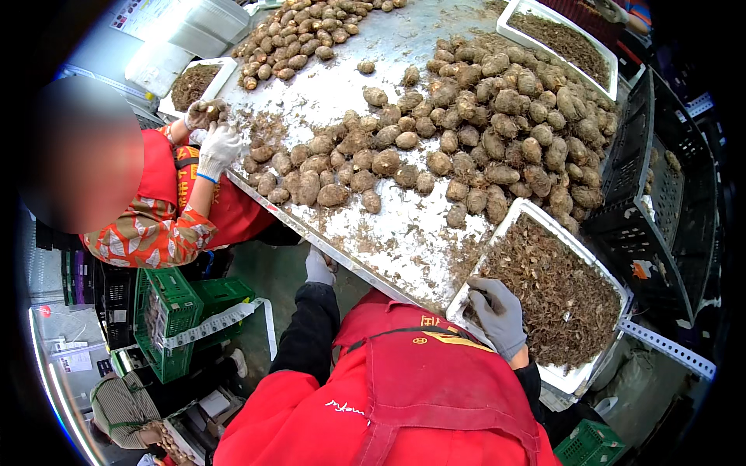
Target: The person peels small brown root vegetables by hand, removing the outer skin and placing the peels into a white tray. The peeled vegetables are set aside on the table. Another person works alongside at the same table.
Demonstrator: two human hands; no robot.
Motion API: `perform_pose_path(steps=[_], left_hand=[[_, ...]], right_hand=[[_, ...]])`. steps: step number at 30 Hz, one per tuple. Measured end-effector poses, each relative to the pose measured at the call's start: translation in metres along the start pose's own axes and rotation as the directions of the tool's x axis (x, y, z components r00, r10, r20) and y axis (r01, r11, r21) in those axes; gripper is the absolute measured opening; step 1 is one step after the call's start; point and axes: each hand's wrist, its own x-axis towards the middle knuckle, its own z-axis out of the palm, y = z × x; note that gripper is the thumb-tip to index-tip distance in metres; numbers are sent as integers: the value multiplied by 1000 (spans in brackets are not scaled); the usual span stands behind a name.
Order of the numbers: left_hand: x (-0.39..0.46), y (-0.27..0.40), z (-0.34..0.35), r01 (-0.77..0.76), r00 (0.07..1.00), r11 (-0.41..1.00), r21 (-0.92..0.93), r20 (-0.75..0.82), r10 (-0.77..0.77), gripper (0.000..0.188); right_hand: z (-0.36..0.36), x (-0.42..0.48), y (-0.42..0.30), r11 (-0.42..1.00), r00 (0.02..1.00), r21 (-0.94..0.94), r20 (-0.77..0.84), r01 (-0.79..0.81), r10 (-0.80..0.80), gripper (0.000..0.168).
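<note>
My right hand (499, 314), in a grey glove, lies over the near left rim of a white foam box (559, 378) full of brown root fibres and peelings (551, 285); its fingers curl inward and whether they hold anything is hidden. My left hand (321, 267), also gloved in grey, is at the table's metal edge (349, 263), partly hidden by it. A large heap of hairy taro corms (501, 116) covers the table's right part, and a looser band of corms (349, 169) stretches left. White and brown scraps lie on the tabletop (396, 233).
At left a co-worker's gloved hands (217, 140) hold a corm. Peeled-looking corms (303, 35) are piled at the far side. More foam boxes of fibre (606, 43) stand at the table's edges. A black plastic crate (670, 204) is at right, green crates (169, 320) at lower left.
</note>
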Motion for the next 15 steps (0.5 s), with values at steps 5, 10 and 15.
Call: perform_pose_path(steps=[5,10,15], left_hand=[[-66,33,-15,39,977,962,271,190,-93,40],[-55,45,-11,207,962,977,44,175,-211,33],[-42,28,1,309,951,937,-164,74,-300,27]], right_hand=[[0,1,10,999,1000,-27,-1,-25,25,20],[5,4,21,997,999,73,42,21,-24,21],[2,8,6,989,984,3,103,-146,145,22]])
